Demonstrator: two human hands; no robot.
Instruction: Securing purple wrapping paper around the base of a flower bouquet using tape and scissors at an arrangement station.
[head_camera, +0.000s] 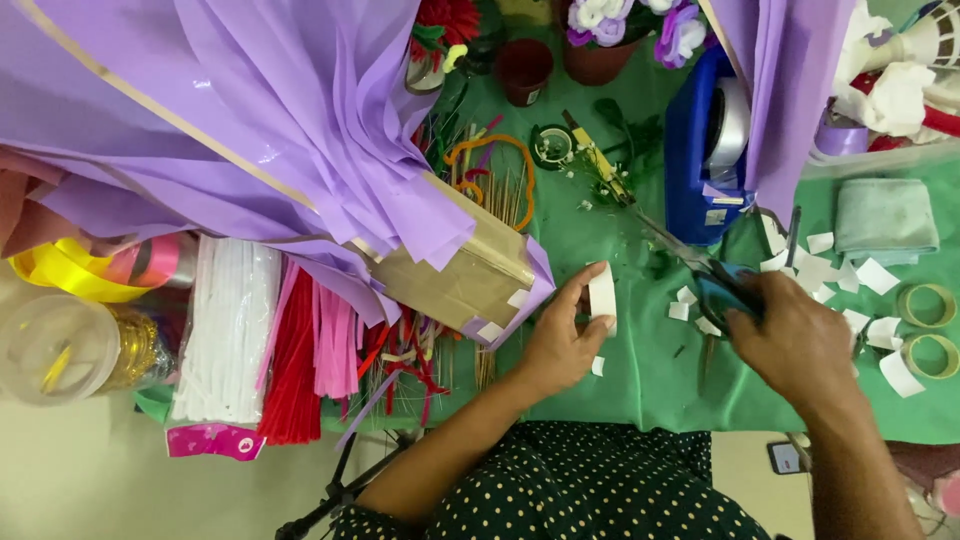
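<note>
The left hand holds a short white strip of tape or paper upright, pinched between thumb and fingertips, over the green cloth table cover near the middle of the scene. The right hand is closed around the blue handles of a pair of scissors; the blades point far and left, away from the strip and not touching it. Whether the blades are parted cannot be told.

Small white cut pieces lie scattered on the cloth around and to the right of the right hand. Two rolls of clear tape sit at the right edge, near a folded pale green cloth. A blue tape dispenser stands far from the right hand.

To the left of the left hand lies a bouquet wrapped in lilac sheet and brown paper, its taped end just beside the fingers. Further left are bundles of white, red and pink pipe cleaners and a roll of yellow ribbon. Pots of artificial flowers stand at the far edge.
</note>
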